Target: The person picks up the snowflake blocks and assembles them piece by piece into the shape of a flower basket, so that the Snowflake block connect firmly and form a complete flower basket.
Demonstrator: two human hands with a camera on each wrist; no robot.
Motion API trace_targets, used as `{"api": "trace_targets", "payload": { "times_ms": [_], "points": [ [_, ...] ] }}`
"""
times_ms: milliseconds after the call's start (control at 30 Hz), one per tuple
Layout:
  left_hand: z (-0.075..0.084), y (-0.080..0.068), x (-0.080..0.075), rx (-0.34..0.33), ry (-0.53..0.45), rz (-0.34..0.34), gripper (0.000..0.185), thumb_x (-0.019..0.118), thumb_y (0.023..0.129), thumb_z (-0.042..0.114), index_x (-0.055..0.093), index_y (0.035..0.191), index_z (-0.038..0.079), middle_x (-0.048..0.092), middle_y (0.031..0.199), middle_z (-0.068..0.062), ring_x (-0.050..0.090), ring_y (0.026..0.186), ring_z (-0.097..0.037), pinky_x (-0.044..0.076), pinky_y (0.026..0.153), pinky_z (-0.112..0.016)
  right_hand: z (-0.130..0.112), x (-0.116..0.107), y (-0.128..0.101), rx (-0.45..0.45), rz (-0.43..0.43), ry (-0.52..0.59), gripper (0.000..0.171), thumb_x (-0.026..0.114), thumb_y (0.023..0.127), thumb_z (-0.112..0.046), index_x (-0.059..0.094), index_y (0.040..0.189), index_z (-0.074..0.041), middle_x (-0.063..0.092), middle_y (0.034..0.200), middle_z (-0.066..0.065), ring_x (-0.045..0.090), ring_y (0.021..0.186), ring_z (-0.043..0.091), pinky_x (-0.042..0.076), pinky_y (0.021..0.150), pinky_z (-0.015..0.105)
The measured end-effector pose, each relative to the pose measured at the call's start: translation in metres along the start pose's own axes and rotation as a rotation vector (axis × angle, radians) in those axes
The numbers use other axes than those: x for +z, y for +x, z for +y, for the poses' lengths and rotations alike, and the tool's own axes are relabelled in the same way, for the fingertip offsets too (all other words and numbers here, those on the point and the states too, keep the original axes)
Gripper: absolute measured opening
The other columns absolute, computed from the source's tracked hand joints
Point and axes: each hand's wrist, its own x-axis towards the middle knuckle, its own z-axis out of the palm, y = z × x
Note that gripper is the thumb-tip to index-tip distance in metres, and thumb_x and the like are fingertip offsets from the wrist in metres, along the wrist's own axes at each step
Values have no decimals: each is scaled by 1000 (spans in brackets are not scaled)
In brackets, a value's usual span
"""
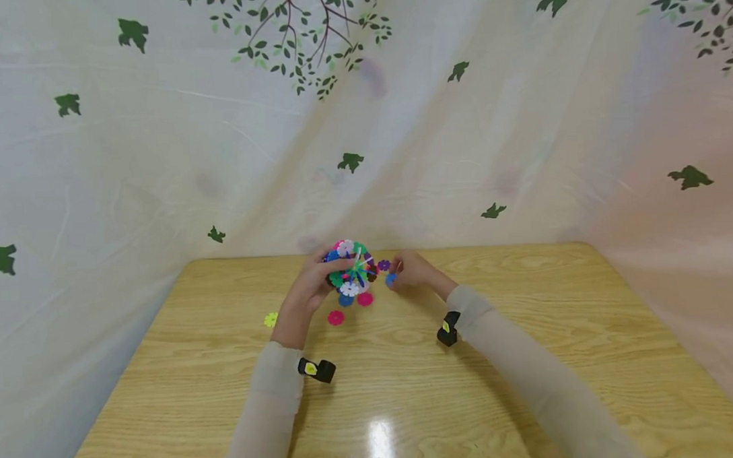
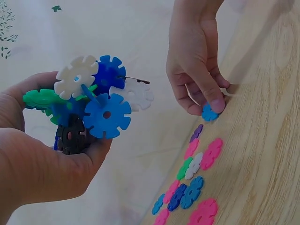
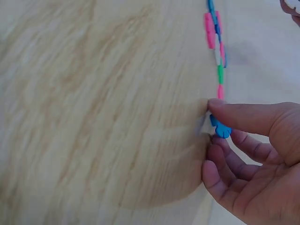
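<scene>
1. Two hands work above the desk (image 1: 528, 358).
2. Left hand (image 2: 42, 164): grip wrapped round the flower-disc ball (image 2: 91, 105), held off the desk.
3. Right hand (image 2: 197, 51): grip pinches a blue disc (image 2: 209, 113) against the desk, beside the loose discs (image 2: 190, 187).

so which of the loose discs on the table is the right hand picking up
The light blue disc, pinched by the right hand at the far end of the row; the other loose discs lie untouched.

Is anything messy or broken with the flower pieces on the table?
Nothing looks broken. Loose flower discs lie scattered on the wooden table, and one yellow disc sits apart. The left hand holds the joined cluster; the right hand pinches a blue disc.
</scene>
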Motion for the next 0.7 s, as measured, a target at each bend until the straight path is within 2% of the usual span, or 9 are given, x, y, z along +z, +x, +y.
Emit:
{"api": "trace_targets", "payload": {
  "times_ms": [167,300,467,700],
  "points": [
    [-1,-1,2,-15,29,-12,46,64,97,10,50,141,8,62,118,-6,67,96,-16,60,82,-29,-3,-2,-5,0,-74,78,25,75,82,7,65,105,7,65,94,14,58,75,14,52,62,23],
    [-3,0,3,-25,48,-7,48,63,97,12,47,143,7,63,113,-6,67,92,-15,60,79,-28,-7,-2,-11,-10,-74,141,21,70,88,5,68,108,6,67,95,13,60,73,15,56,64,27],
    [-4,2,4,-31,49,7,48,64,96,12,49,142,7,63,110,-4,67,90,-15,59,78,-28,-22,-10,-19,-99,33,262,23,69,91,2,70,113,8,73,93,18,64,72,19,59,65,36],
    [-3,1,5,-33,69,22,42,65,95,11,54,135,9,65,108,-1,66,94,-15,56,83,-31,-57,-23,-31,-143,244,434,26,72,93,-3,69,116,9,73,94,12,64,76,8,59,72,29]
  ]
}}
